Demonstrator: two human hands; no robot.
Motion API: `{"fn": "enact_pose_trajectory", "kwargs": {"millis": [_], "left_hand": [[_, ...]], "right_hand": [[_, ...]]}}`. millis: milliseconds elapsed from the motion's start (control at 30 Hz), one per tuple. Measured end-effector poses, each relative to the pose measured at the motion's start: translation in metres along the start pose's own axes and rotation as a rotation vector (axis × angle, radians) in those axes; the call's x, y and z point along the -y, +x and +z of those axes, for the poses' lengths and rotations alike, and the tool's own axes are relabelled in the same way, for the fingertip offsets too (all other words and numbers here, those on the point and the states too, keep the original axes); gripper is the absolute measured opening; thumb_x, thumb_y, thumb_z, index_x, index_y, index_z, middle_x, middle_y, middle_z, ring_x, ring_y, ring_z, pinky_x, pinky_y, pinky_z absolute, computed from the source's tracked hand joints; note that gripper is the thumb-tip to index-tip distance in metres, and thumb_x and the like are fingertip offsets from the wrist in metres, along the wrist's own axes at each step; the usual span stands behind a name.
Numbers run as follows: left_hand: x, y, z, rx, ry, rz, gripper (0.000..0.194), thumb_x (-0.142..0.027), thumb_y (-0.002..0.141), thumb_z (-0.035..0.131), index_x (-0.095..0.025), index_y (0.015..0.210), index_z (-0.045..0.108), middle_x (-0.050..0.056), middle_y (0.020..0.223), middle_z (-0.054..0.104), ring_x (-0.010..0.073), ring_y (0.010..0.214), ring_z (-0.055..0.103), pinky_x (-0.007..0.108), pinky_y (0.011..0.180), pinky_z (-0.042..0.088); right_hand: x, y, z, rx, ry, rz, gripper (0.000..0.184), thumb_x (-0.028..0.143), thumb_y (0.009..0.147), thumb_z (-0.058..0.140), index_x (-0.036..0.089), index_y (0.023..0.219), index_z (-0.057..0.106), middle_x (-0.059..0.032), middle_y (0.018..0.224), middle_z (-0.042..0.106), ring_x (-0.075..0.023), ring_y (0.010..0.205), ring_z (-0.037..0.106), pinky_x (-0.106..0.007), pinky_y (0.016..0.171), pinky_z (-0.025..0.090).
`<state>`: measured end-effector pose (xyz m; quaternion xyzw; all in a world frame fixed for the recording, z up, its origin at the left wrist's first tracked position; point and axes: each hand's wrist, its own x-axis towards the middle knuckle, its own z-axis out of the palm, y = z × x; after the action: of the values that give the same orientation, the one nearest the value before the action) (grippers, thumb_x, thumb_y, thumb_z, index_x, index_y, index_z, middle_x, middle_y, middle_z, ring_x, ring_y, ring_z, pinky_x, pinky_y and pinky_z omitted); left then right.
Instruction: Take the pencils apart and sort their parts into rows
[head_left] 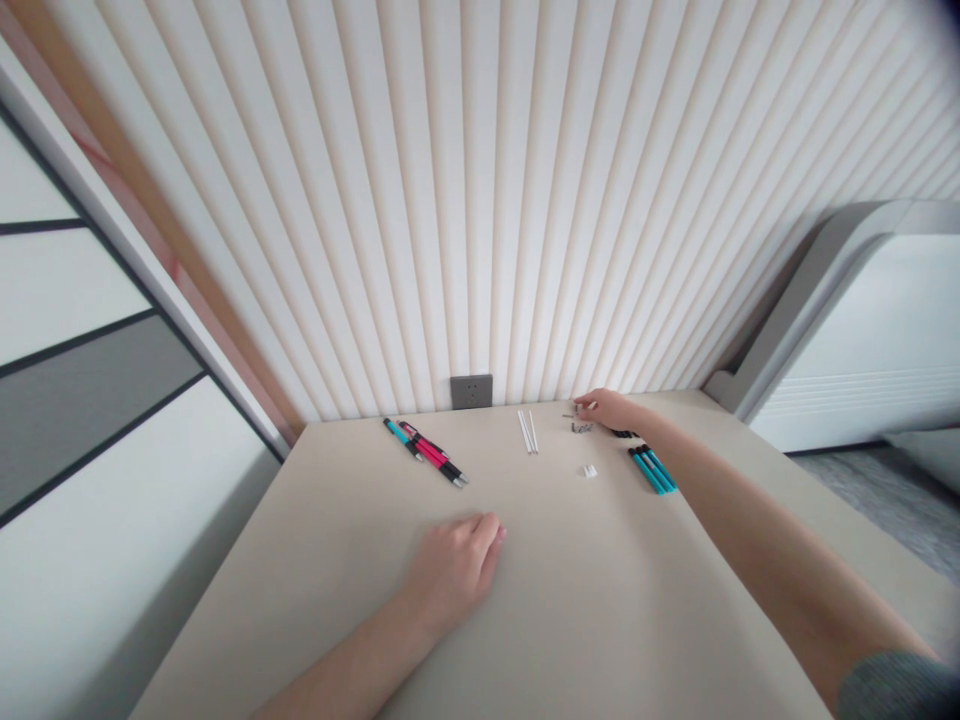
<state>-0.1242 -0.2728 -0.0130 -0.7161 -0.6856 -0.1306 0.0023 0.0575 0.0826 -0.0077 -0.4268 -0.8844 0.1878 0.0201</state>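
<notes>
**Right hand at small dark parts; left hand empty on desk**

From my remote view, the small dark parts [581,427] lie in a loose cluster on the far side of the desk [615,610], right under the fingertips [578,405] of the right hand [609,410]. The parts are too small for me to identify. The right hand is nearly closed in a pinch, reaching over them, but I cannot tell whether it has hold of one. The left hand [454,570] rests palm down nearer me, fingers loosely curled, holding nothing I can see.

Just beside the right wrist lie teal pens [651,470], side by side and angled. A dark item [624,433] is partly hidden behind the hand. Between the pens and the parts sits a small white piece [589,471]. To the left of the parts, two white sticks [527,432] lie close together. Further left are pink pens [429,452], with a teal pen [401,438] touching them at one end.

A grey sleeve [896,688] covers the right arm near the frame edge. A socket [471,391] is set in the ribbed wall [480,200] behind the desk. A white unit [855,340] stands at right.
</notes>
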Motion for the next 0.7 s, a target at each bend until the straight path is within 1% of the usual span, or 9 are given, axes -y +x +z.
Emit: {"fn": "enact_pose_trajectory", "kwargs": {"millis": [67, 200, 300, 433, 567, 700], "left_hand": [[0.0, 0.0, -0.001, 0.008, 0.007, -0.002, 0.03, -0.028, 0.103, 0.029, -0.022, 0.09, 0.055, 0.002, 0.08, 0.069, 0.019, 0.069, 0.066, 0.028, 0.058, 0.04], [0.0, 0.0, -0.001, 0.025, 0.018, -0.003, 0.03, -0.028, 0.104, 0.028, -0.022, 0.091, 0.055, 0.001, 0.082, 0.069, 0.0192, 0.071, 0.067, 0.028, 0.059, 0.04], [0.0, 0.0, -0.001, 0.032, 0.024, -0.002, 0.03, -0.028, 0.104, 0.028, -0.022, 0.092, 0.055, 0.001, 0.082, 0.069, 0.019, 0.071, 0.066, 0.028, 0.06, 0.04], [0.0, 0.0, -0.001, 0.033, 0.018, -0.003, 0.03, -0.028, 0.104, 0.028, -0.022, 0.091, 0.054, 0.001, 0.081, 0.069, 0.019, 0.071, 0.066, 0.029, 0.059, 0.04], [-0.001, 0.001, -0.002, 0.042, 0.023, -0.008, 0.03, -0.029, 0.104, 0.027, -0.022, 0.091, 0.054, 0.002, 0.082, 0.069, 0.0188, 0.071, 0.066, 0.029, 0.059, 0.039], [-0.001, 0.0, -0.002, 0.053, 0.025, -0.013, 0.03, -0.028, 0.104, 0.027, -0.022, 0.092, 0.054, 0.002, 0.082, 0.069, 0.0189, 0.071, 0.066, 0.028, 0.06, 0.039]], "right_hand": [[0.001, 0.001, 0.002, 0.008, -0.001, 0.0, 0.034, 0.023, 0.08, 0.07, 0.02, 0.114, 0.074, -0.0056, 0.106, 0.075, -0.0212, 0.094, 0.069, -0.025, 0.086, 0.049], [0.007, 0.006, 0.006, 0.004, 0.01, 0.009, 0.03, 0.022, 0.077, 0.073, 0.019, 0.106, 0.077, -0.0064, 0.101, 0.076, -0.0231, 0.094, 0.069, -0.027, 0.085, 0.05], [0.013, 0.009, 0.008, -0.005, 0.027, 0.007, 0.027, 0.026, 0.076, 0.074, 0.021, 0.102, 0.078, -0.0056, 0.098, 0.077, -0.0241, 0.095, 0.069, -0.028, 0.087, 0.051], [0.022, 0.009, 0.008, -0.02, 0.039, -0.002, 0.026, 0.033, 0.076, 0.075, 0.021, 0.098, 0.079, -0.0076, 0.092, 0.077, -0.0252, 0.092, 0.07, -0.031, 0.087, 0.052], [0.029, 0.009, 0.008, -0.03, 0.044, -0.019, 0.031, 0.039, 0.075, 0.076, 0.019, 0.099, 0.079, -0.0098, 0.091, 0.077, -0.0261, 0.091, 0.07, -0.031, 0.084, 0.053], [0.027, 0.009, 0.006, -0.033, 0.035, -0.035, 0.035, 0.039, 0.074, 0.078, 0.019, 0.103, 0.078, -0.0095, 0.09, 0.076, -0.0254, 0.09, 0.07, -0.028, 0.081, 0.052]]}}
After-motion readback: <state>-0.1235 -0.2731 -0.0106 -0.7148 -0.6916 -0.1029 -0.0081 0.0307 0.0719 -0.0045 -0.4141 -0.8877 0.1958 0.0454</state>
